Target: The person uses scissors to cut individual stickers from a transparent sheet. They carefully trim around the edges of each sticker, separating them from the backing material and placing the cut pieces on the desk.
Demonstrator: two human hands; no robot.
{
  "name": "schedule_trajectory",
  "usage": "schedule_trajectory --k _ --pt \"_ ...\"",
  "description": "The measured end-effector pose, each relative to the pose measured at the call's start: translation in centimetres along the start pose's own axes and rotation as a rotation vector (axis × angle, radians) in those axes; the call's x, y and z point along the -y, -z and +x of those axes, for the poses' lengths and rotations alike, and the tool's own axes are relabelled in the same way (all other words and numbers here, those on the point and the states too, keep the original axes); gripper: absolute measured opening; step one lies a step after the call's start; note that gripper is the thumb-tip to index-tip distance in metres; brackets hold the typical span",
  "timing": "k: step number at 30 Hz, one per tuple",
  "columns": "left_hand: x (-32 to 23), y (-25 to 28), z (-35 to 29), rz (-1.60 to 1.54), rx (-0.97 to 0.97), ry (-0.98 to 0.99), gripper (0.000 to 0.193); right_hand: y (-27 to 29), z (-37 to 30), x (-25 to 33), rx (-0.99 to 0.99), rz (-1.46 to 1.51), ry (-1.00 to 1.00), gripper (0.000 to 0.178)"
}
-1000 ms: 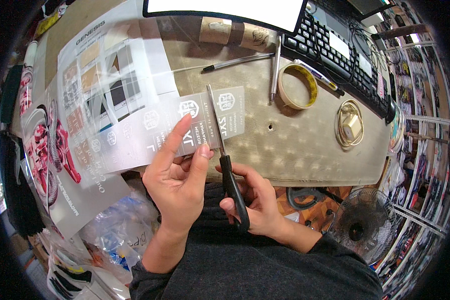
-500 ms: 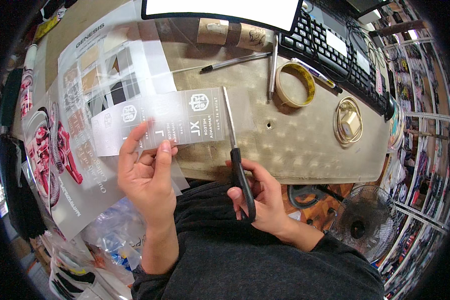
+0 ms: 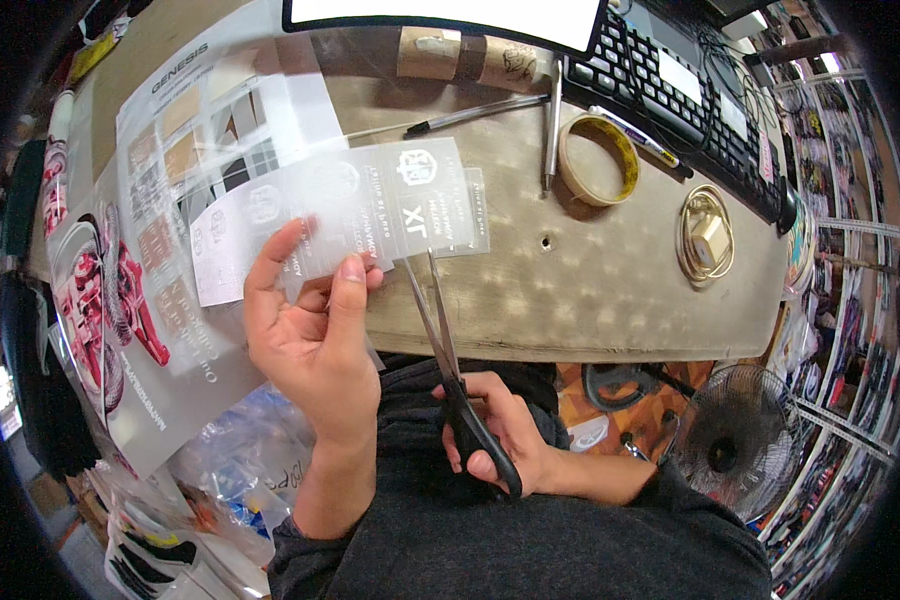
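Observation:
My left hand (image 3: pixel 315 325) pinches a strip of clear film (image 3: pixel 385 195) between thumb and fingers, above the table. White crests and lettering are printed along the strip, mirrored to my view. Through the finger loops of black-handled scissors (image 3: pixel 448 360) goes my right hand (image 3: pixel 520 440), closed around the grips. The scissor blades stand slightly apart, their tips at the strip's lower edge, right of my left thumb. Under the strip's right end, a small clear film piece (image 3: pixel 479 230) with similar white print shows partly.
Printed sheets (image 3: pixel 185 350) cover the table's left side. Pens (image 3: pixel 551 140), a yellow tape roll (image 3: pixel 570 180), a coiled cable with a charger (image 3: pixel 708 240) and a keyboard (image 3: pixel 640 70) stand beyond my right hand. A fan (image 3: pixel 725 450) is at lower right, past the table edge.
The scissors have drawn down and left from the strip's right edge, and their blades have parted. My left hand has raised and tilted the strip. The small film piece now shows beneath its end.

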State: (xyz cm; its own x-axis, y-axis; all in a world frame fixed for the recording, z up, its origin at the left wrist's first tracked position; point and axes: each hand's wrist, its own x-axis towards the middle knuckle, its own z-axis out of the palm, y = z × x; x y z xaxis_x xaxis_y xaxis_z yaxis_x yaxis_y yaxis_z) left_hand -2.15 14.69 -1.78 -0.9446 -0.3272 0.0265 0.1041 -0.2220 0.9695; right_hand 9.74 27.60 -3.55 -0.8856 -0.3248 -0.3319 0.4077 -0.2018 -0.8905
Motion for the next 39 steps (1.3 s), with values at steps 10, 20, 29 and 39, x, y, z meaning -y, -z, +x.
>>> schedule_trajectory --k 10,20,29,39 --pt "-1.5 2.0 0.9 -0.078 -0.041 -0.045 0.049 0.9 0.0 0.1 -0.038 -0.104 0.105 0.071" --pt "1.0 -2.6 -4.3 -0.04 0.235 0.142 0.043 3.0 -4.6 -1.8 -0.16 -0.036 0.063 0.076" --pt "2.0 -3.3 -5.7 0.037 0.284 0.125 0.043 3.8 -2.5 -1.0 -0.184 -0.021 0.087 0.072" --pt "2.0 -3.2 -5.7 0.055 0.278 0.133 0.044 3.4 -1.3 -0.3 -0.227 0.042 0.096 0.072"
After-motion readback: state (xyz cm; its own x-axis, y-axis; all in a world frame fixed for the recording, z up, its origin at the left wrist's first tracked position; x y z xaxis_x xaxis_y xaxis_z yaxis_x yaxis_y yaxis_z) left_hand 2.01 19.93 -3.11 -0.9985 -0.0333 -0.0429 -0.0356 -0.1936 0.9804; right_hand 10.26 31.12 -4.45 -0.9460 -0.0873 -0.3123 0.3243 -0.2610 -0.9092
